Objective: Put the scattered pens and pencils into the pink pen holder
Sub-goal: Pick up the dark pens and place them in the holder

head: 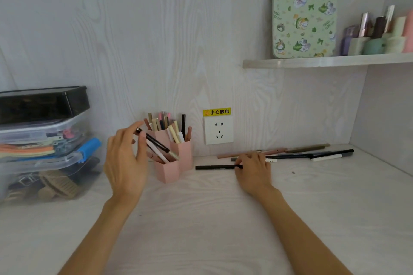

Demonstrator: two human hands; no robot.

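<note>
A: Where is the pink pen holder (173,158)?

B: Toward the back edge of the tabletop (201,219), left of the wall socket (218,130). Its compartments already carry many pens, standing or leaning.

A: And the left hand (126,158)?

B: Raised just left of the holder, fingers spread apart. A black pen (156,142) with a metal-ringed end slants from the fingertips down into the front compartment; whether the fingers are touching it, I cannot tell.

A: The right hand (253,167)?

B: Resting palm down on the tabletop, to the right of the holder. Its grip is closed on one end of a black pencil (215,167) that lies flat, pointing left toward the holder.

A: Anything else loose?

B: A row of scattered pens (308,153) along the back edge, stretching from behind the right hand toward the back right corner: brown, black and white ones, lying roughly parallel to the wall.

A: The left side?

B: Stacked clear storage boxes (44,140) at the left edge, with a black box on top.
</note>
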